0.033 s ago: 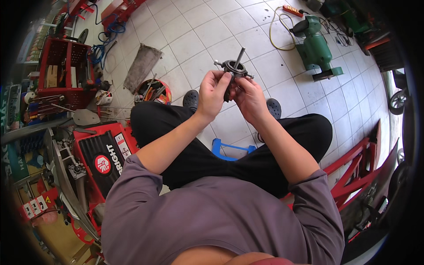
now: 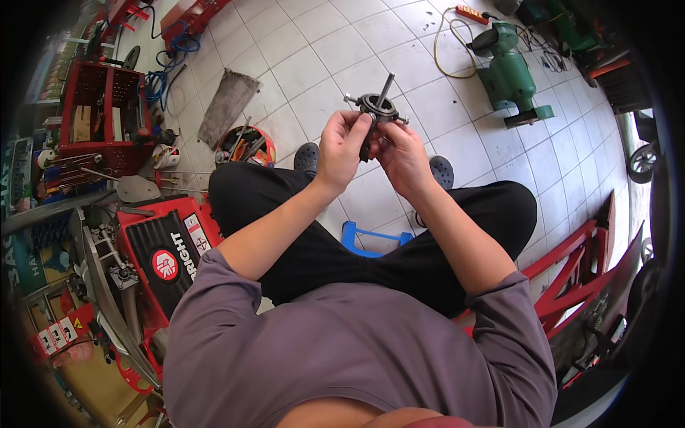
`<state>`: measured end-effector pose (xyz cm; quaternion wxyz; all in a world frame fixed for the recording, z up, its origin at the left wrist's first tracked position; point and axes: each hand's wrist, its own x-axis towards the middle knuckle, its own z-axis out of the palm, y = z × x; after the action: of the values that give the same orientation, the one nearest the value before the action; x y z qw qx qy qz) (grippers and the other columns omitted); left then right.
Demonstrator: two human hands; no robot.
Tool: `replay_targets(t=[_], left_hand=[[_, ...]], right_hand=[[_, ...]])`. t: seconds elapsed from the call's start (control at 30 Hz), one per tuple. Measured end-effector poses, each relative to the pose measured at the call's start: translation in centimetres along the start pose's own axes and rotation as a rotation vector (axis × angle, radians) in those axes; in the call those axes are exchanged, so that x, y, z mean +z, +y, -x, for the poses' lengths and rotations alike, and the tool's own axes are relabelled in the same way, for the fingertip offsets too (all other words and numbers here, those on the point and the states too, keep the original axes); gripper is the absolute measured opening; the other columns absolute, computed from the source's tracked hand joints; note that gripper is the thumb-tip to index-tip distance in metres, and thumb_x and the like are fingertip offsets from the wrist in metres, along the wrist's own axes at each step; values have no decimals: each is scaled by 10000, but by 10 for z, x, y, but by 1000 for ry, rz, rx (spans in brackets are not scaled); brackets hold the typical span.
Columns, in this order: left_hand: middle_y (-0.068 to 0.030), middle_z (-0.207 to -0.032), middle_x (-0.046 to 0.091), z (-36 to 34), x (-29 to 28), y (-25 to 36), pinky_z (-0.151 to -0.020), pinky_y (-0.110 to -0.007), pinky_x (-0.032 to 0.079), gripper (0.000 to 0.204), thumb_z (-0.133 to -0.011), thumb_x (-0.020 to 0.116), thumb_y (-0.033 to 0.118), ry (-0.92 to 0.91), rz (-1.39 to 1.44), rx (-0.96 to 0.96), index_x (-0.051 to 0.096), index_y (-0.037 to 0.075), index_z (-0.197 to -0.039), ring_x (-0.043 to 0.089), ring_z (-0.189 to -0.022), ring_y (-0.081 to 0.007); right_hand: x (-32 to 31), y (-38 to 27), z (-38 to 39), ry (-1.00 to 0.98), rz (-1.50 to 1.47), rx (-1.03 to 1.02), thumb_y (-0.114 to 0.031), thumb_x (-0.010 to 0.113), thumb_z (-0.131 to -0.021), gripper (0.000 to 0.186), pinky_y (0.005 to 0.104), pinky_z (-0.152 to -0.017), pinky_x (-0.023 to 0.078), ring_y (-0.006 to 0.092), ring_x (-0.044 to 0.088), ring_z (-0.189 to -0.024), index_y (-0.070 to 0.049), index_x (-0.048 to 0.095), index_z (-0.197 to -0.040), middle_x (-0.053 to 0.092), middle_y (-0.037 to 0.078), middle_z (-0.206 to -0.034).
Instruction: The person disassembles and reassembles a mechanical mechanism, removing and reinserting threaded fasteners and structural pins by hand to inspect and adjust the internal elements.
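Between my two hands, over the floor in front of my crossed legs, is a dark metal ring-shaped tool (image 2: 378, 105) with small side screws and a thin rod rising from it. My left hand (image 2: 340, 148) is closed on its left side, thumb pressed on the near edge. Fingers of my right hand (image 2: 403, 153) pinch the tool's right side, below a protruding screw. The lower part of the tool is partly hidden by my fingers. Near my lap, a blue hacksaw-like frame (image 2: 349, 239) lies on the floor.
A green bench grinder (image 2: 510, 78) stands at the far right, beside a yellow cord. To the left are a red bucket of tools (image 2: 267, 150), a flat grey plate (image 2: 227, 107), a red toolbox (image 2: 107, 146) and a red-black case (image 2: 160, 250). A red metal frame (image 2: 571, 278) stands at right.
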<state>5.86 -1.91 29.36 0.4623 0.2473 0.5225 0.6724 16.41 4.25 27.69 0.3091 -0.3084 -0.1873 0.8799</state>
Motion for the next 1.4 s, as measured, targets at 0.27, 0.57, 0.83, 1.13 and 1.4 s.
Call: replay_targets(t=[0.27,0.57,0.83,1.13,1.4], left_hand=[[-84,-793,585,3,0,6,-513,-237,465,206,-948,536,179,-38,44,50,453,-8,-970,542,-585,-95],[-82,-885,588,1,-3,7,-579,-230,477,187,-949,528,164,-75,89,142,445,1,-988,556,-698,-81],[-92,-943,570,11,9,30,-666,-234,478,198,-937,525,164,-210,96,372,418,19,-1018,511,-735,-66],[-75,-904,558,44,-6,82,-685,-211,489,246,-929,567,140,-159,-373,401,423,-21,-1046,550,-772,-83],[7,-826,503,50,-48,70,-667,-194,370,231,-994,454,265,42,-221,132,490,40,-954,447,-738,-41]], right_hand=[[1,1,1,-27,-10,-43,-89,592,-854,79,275,-547,461,127,561,-556,-11,591,-872,594,54,-711],[9,-8,11,-6,40,-77,-95,634,-854,106,257,-551,464,128,584,-574,-19,588,-913,617,61,-749],[31,-24,41,-135,-32,-155,-27,611,-868,146,264,-627,515,181,668,-779,-4,549,-999,660,104,-879],[57,-16,58,-280,204,-304,-10,613,-871,148,267,-666,521,165,653,-812,16,575,-1012,651,107,-923],[50,-1,57,-292,436,-226,28,573,-851,64,257,-699,509,132,633,-772,-2,525,-881,643,104,-885]])
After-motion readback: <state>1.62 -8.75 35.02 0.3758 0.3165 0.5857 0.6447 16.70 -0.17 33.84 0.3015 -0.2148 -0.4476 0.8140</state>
